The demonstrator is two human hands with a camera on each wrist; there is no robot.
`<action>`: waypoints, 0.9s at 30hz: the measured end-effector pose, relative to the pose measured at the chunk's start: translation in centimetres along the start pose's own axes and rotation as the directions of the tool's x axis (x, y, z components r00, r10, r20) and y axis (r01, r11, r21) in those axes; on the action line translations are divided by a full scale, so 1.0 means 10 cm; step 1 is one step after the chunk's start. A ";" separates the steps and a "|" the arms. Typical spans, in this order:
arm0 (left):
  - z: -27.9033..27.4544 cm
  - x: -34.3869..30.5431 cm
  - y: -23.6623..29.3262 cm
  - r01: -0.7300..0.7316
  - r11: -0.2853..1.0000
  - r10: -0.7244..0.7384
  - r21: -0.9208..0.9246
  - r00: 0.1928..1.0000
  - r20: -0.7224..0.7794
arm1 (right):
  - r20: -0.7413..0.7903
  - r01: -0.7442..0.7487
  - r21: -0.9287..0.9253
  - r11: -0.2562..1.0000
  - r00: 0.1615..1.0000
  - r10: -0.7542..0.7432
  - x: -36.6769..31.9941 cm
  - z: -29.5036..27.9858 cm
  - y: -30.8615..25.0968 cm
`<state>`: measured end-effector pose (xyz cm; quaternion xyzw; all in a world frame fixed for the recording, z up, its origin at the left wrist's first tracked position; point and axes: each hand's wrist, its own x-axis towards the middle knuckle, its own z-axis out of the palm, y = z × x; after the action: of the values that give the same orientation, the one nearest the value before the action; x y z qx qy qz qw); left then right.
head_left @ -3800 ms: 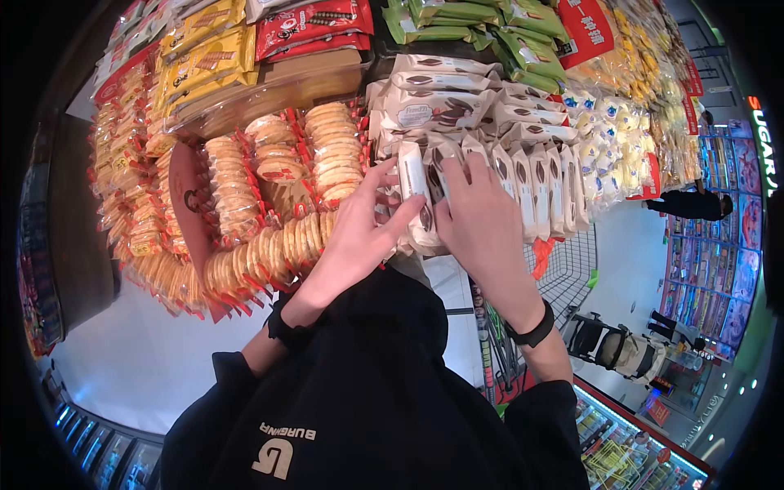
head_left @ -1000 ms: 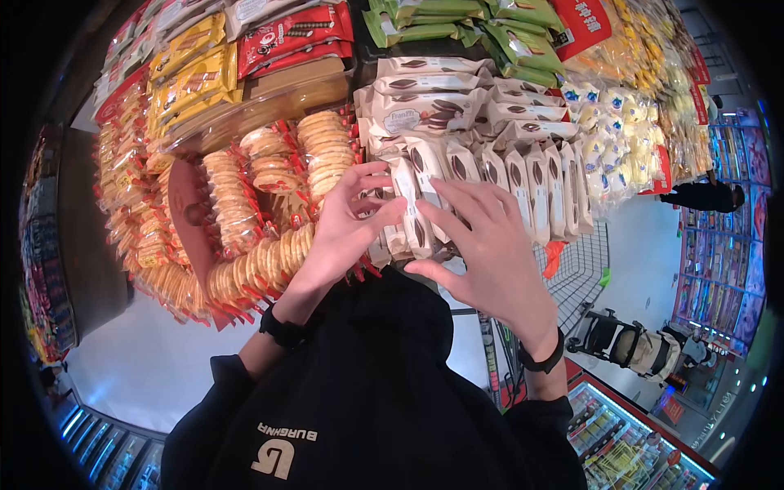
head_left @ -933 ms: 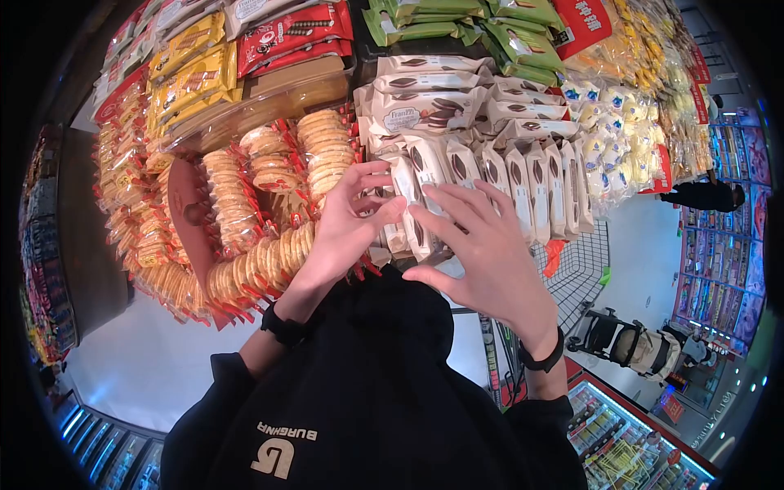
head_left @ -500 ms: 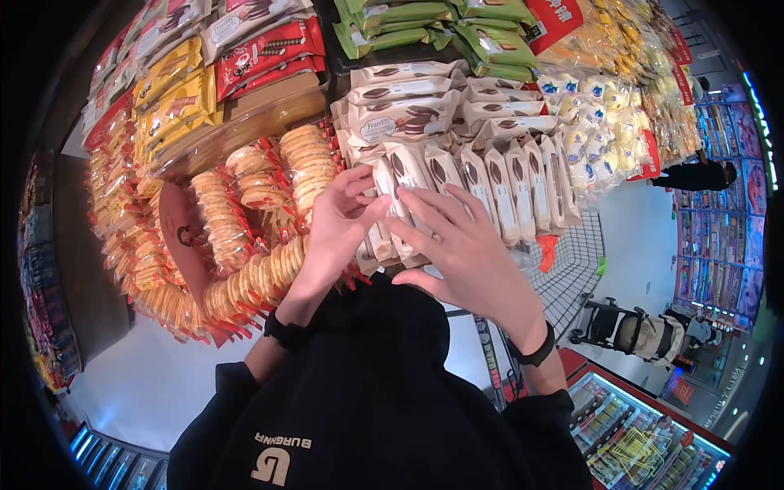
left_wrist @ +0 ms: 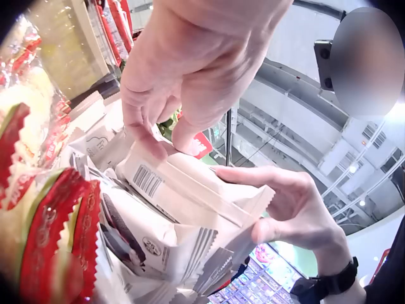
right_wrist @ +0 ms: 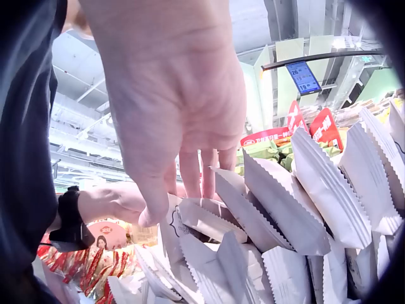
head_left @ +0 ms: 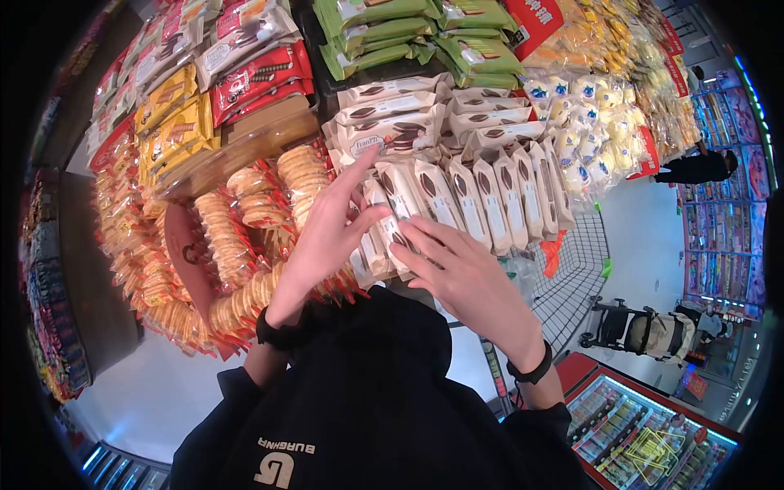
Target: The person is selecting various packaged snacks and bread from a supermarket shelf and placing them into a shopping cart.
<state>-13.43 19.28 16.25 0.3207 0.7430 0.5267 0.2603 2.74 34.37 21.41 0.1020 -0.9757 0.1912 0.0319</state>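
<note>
In the head view, several beige biscuit packets (head_left: 469,208) stand in a row at the front of the display. My left hand (head_left: 325,233) pinches the packet at the row's left end (left_wrist: 171,187), its index finger stretched out. In the left wrist view, left thumb and fingertips meet at that packet's top. My right hand (head_left: 469,278) reaches in from the right, fingers nearly straight and touching the packets. The left wrist view shows the right thumb and fingers spread around a packet's near end. In the right wrist view, packets (right_wrist: 272,196) hide the right fingertips.
Flat Franzzi packets (head_left: 400,135) lie behind the row. To the left stand round wrapped crackers (head_left: 220,245) and a red sign (head_left: 188,249). Cream-coloured wrapped sweets (head_left: 588,131) fill the right side. A wire shopping cart (head_left: 572,269) stands beside the display, and a stroller (head_left: 641,331) farther off.
The right hand, first close to the packets, lifts off, spreads its fingers, then comes back down. The left index finger has straightened upward. The whole head view has shifted slightly.
</note>
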 end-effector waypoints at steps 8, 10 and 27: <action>0.08 0.10 -0.13 -0.078 0.993 0.083 -0.092 0.995 0.047 | -0.117 0.070 -0.202 0.977 0.989 -0.095 -0.02 0.09 0.12; 0.07 0.09 -0.14 -0.056 0.995 0.060 -0.086 0.997 0.048 | -0.145 0.051 -0.211 0.976 0.986 -0.083 -0.02 0.14 0.12; -0.02 -0.19 0.11 -0.008 0.995 0.009 0.097 1.000 -0.006 | -0.358 -0.201 -0.124 0.972 0.923 0.145 -0.57 -0.12 0.22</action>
<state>-12.08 18.02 17.46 0.3345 0.7670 0.4922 0.2400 7.91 37.85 21.10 -0.0228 -0.9721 0.1300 0.1940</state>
